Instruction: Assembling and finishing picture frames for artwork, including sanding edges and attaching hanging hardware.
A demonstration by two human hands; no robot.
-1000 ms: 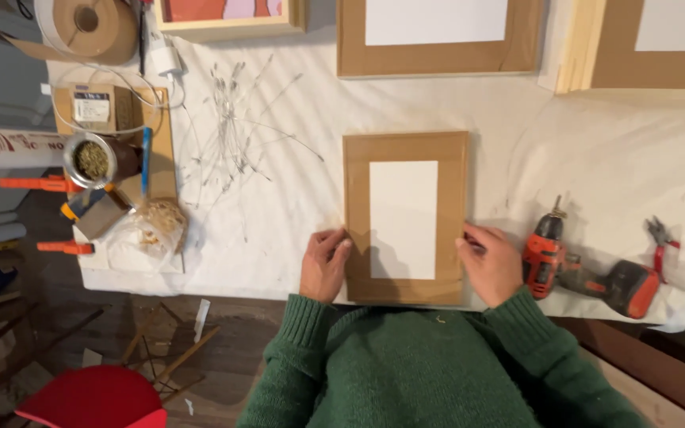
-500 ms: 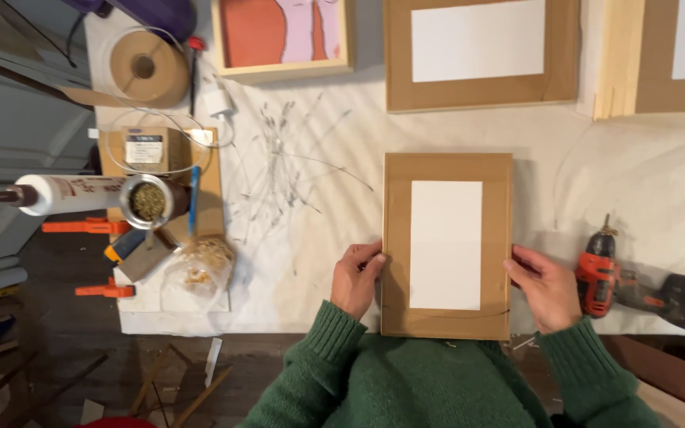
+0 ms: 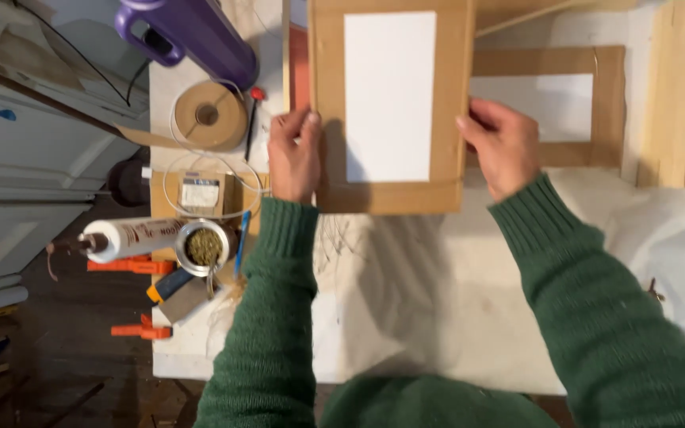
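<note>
I hold a picture frame back (image 3: 390, 103), brown paper with a white rectangle in its middle, lifted above the white-covered table (image 3: 438, 317). My left hand (image 3: 295, 154) grips its left edge and my right hand (image 3: 501, 143) grips its right edge. Both arms are in green knitted sleeves, stretched away from me. The frame's top runs out of view. Behind it, partly hidden, lies another brown-backed frame (image 3: 572, 63) and a frame with an orange-red face (image 3: 300, 71).
At the left of the table: a brown tape roll (image 3: 206, 115), a purple jug (image 3: 192, 32), a white caulk tube (image 3: 132, 235), a tin of small bits (image 3: 204, 247), a wire coil on a small box (image 3: 200, 190), orange clamps (image 3: 132, 265). A pale wooden board (image 3: 671, 87) lies at right.
Both hands have lifted the frame off the table and carried it away from me toward the far side; my view has swung so the drill at right is gone.
</note>
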